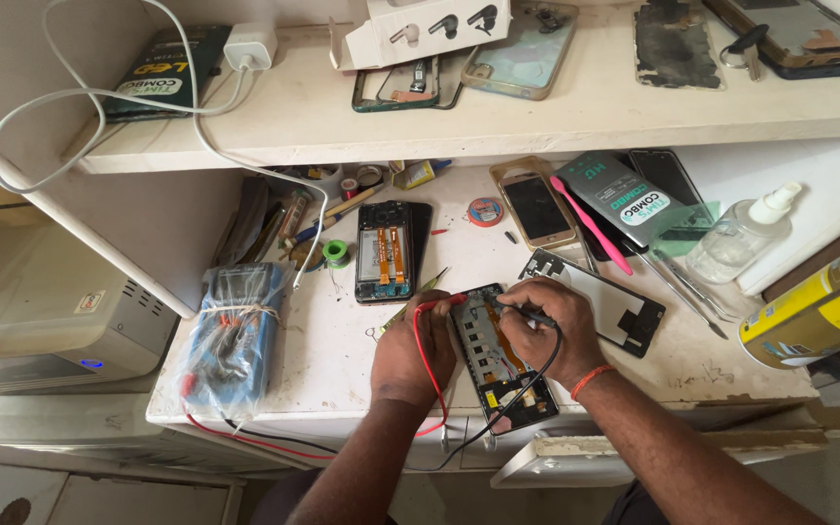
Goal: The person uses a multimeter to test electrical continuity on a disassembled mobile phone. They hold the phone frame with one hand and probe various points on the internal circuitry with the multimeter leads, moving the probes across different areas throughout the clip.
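Left hand [410,345] pinches red probe [444,300]; right hand [548,321] grips black probe [522,311] on opened phone [498,365].

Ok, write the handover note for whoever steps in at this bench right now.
Left hand: pinching the red probe at the top left corner of the opened phone.
Right hand: holding the black probe down on the phone's board.
Both leads run off the front edge of the bench toward the plastic-wrapped multimeter on the left.
Done: the phone's back is off, its insides bared, and both probes are on it.
Left: the meter's reading can't be seen from here. A second opened phone lies behind, untouched.
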The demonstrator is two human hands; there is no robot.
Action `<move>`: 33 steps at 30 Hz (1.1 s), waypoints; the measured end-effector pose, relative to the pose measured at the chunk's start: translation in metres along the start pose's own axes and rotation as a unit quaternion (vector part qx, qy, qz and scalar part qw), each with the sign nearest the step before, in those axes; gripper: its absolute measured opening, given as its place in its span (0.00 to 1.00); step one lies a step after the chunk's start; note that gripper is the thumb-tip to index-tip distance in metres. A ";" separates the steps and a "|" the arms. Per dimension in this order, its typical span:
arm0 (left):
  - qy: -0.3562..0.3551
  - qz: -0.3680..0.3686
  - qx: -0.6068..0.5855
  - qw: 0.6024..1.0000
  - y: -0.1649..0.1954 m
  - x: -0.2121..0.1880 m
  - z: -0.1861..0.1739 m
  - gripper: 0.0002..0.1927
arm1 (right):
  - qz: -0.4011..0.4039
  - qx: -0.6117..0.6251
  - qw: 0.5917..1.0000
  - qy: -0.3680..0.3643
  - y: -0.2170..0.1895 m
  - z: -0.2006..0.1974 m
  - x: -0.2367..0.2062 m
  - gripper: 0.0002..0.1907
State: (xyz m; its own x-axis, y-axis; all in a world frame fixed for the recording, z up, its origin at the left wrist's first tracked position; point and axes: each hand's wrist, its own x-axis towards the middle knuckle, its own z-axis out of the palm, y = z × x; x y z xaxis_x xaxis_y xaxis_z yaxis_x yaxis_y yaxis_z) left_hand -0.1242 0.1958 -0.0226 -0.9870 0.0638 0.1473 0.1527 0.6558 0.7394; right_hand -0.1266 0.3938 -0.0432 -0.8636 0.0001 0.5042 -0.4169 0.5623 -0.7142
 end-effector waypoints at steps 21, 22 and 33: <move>0.028 0.034 -0.012 0.999 0.000 -0.001 -0.001 0.14 | -0.023 -0.005 1.000 0.014 0.001 0.002 -0.001 0.07; 0.025 0.032 -0.017 0.999 -0.001 -0.001 -0.001 0.14 | -0.010 0.008 1.000 0.010 0.002 0.003 -0.001 0.07; 0.011 0.020 -0.019 1.000 -0.002 -0.001 -0.004 0.15 | 0.024 0.025 0.999 0.004 0.010 0.008 -0.003 0.07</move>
State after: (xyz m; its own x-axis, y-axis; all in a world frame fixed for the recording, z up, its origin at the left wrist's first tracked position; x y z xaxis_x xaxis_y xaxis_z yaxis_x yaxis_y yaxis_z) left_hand -0.1236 0.1919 -0.0215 -0.9788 0.0733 0.1913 0.1946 0.6239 0.7569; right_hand -0.1308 0.3924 -0.0559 -0.8802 0.0331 0.4735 -0.3898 0.5186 -0.7609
